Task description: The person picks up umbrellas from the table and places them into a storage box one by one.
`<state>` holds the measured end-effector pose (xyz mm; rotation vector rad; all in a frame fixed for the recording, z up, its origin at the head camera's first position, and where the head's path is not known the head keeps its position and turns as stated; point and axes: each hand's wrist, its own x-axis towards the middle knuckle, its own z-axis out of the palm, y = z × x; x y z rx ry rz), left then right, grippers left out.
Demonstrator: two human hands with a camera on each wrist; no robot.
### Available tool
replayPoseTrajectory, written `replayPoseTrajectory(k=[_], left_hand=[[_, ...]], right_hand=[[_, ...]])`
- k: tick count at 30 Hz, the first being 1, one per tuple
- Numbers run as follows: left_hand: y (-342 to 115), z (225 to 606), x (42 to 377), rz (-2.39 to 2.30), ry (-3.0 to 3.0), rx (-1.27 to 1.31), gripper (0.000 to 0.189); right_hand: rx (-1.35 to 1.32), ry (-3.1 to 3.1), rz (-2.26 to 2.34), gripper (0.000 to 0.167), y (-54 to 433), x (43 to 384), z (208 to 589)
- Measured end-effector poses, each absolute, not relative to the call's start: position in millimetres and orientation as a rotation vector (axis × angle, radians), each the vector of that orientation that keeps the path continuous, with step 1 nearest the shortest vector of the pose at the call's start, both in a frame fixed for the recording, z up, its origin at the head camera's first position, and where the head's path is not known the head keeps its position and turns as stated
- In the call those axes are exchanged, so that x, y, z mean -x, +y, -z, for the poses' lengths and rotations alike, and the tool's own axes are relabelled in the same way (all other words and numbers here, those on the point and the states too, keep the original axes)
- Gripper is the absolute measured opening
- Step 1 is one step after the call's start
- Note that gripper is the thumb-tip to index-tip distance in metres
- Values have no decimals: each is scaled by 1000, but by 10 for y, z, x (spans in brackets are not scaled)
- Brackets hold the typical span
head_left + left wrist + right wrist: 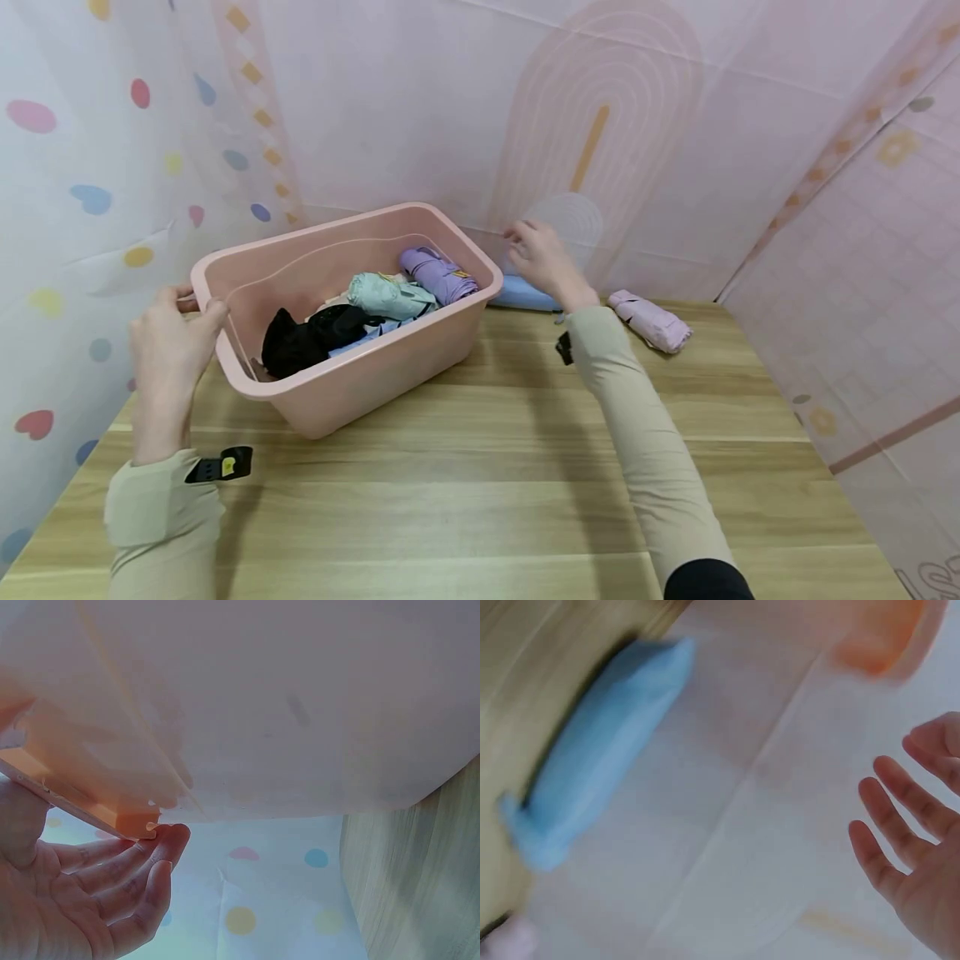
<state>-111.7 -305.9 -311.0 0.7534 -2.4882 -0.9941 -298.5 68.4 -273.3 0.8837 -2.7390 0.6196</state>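
In the head view my left hand (168,362) grips the left rim of a pink plastic bin (390,400), thumb on top. The left wrist view shows its fingers (139,889) bent under the rim. Inside the bin lie a purple folded umbrella (435,273), a mint one (386,294), a black bundle (300,340) and some light blue fabric (375,333). My right hand (546,260) hovers just beyond the bin's right end, holding nothing, its fingers loosely bent and spread. Below it a blue folded umbrella (604,754) lies on the table, partly hidden in the head view.
A pale lilac folded umbrella (651,321) lies to the right on the wood-grain table (465,500). A patterned cloth backdrop (420,108) hangs along the table's back edge and both sides. The bin stands slanted at the table's back left.
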Motion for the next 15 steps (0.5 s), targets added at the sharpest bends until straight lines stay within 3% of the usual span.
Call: replayPoseTrajectory(k=[9, 15], left_hand=[[-3046, 3113, 1120, 1000, -2493, -756, 63], [-3048, 3116, 1129, 1011, -2506, -756, 64]], right_hand=[[-457, -2879, -547, 39, 1773, 3234, 3251], [-262, -2978, -440, 51, 2239, 3259, 3553]])
